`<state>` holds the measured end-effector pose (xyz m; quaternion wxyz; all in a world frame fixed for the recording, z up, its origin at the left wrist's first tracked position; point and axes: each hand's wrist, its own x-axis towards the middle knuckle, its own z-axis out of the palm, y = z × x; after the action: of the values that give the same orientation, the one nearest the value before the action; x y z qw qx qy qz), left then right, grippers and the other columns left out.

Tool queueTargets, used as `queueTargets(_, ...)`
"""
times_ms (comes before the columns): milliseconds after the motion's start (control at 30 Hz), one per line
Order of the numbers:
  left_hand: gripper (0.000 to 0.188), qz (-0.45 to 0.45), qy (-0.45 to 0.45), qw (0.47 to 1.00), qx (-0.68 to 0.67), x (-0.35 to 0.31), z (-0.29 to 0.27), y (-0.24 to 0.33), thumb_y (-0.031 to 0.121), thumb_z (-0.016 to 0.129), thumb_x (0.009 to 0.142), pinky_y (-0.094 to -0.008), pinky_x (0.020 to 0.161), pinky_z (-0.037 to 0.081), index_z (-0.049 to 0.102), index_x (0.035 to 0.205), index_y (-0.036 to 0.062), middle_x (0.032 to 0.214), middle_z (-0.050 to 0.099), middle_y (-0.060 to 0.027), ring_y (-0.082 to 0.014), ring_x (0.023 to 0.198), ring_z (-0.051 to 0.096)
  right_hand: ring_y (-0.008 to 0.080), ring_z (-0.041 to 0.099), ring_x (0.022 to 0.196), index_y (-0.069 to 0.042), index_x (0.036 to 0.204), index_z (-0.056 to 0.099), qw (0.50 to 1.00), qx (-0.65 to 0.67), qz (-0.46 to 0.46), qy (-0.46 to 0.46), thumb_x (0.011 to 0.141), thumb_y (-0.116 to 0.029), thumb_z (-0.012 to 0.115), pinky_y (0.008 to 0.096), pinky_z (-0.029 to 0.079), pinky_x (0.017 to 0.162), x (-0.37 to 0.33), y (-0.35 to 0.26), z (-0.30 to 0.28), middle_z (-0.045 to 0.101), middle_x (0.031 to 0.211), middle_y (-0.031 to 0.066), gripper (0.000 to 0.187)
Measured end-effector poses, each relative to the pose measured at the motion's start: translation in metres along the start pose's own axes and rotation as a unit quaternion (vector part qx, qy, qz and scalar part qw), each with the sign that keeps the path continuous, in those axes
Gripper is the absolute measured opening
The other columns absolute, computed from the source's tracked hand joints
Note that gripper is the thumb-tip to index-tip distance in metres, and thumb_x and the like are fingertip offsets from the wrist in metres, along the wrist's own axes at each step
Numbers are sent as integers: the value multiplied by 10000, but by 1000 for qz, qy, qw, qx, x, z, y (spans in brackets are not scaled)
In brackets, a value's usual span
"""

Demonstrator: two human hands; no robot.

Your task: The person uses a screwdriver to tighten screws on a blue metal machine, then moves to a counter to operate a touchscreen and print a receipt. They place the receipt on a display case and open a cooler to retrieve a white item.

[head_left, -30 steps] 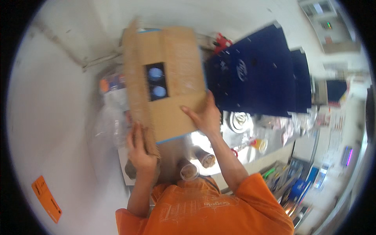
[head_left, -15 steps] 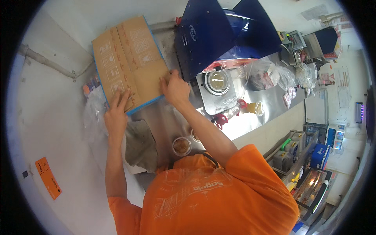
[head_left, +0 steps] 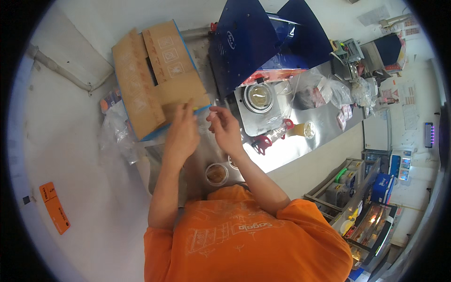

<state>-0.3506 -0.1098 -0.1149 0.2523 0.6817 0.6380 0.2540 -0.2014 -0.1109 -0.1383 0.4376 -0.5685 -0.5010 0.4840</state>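
Note:
A brown cardboard box [head_left: 129, 70] with blue edges lies at the back left, its top flaps slightly parted over a dark gap. Just in front of its near right corner is my left hand [head_left: 182, 134], smeared by motion, with a small yellow-green spot near its fingertips. To the right my right hand [head_left: 226, 130] hovers apart from the box, fingers curled in; a small pale thing may sit at the fingertips, too unclear to name. Below the hands, a clear round tub [head_left: 217, 174] of brown food stands on the steel counter [head_left: 203, 149].
A steel kitchen scale [head_left: 263, 120] bears a round container. Beside it are a red-ended clear tool [head_left: 274, 137] and a yellowish cup [head_left: 308, 129]. A large blue-panelled machine [head_left: 246, 42] stands behind. Plastic bags [head_left: 319, 89] lie to the right; a grey cloth [head_left: 155, 162] is partly hidden by my left forearm.
Both hands have come off the box; the left moved right and nearer, the right moved nearer and slightly right. The box flaps have parted.

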Motion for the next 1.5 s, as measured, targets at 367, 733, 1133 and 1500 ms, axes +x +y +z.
queueTargets(367, 364, 44, -72, 996, -41, 72, 22, 9, 185, 558, 935, -441, 745, 512, 555, 1298, 164, 1026, 672, -146, -347, 911, 649, 113, 580, 631, 69, 1015, 652, 971, 205, 51, 109, 968, -212, 564, 256, 444, 577, 83, 21, -16, 638, 787, 73, 298)
queueTargets(733, 233, 81, 9, 990, -112, 84, 26, -4, 175, 561, 926, -424, 702, 500, 657, 1128, 107, 938, 653, -128, -333, 819, 631, 174, 628, 620, 99, 983, 607, 955, 248, 58, 153, 977, -171, 552, 283, 518, 591, 85, 9, -1, 632, 771, 117, 276)
queueTargets(1133, 211, 86, 28, 990, -105, 87, 25, -3, 161, 582, 904, -415, 648, 487, 676, 1087, 112, 852, 636, -113, -324, 760, 621, 167, 618, 583, 90, 938, 602, 953, 245, 51, 167, 969, -165, 562, 280, 506, 572, 85, 3, 3, 619, 736, 106, 259)
queueTargets(1500, 176, 117, 0, 988, -101, 107, 23, -6, 150, 531, 931, -454, 643, 473, 687, 967, 76, 743, 643, -151, -364, 709, 616, 147, 597, 579, 58, 1008, 615, 931, 343, 68, 107, 982, -212, 554, 271, 477, 558, 92, 7, 4, 614, 729, 81, 277)
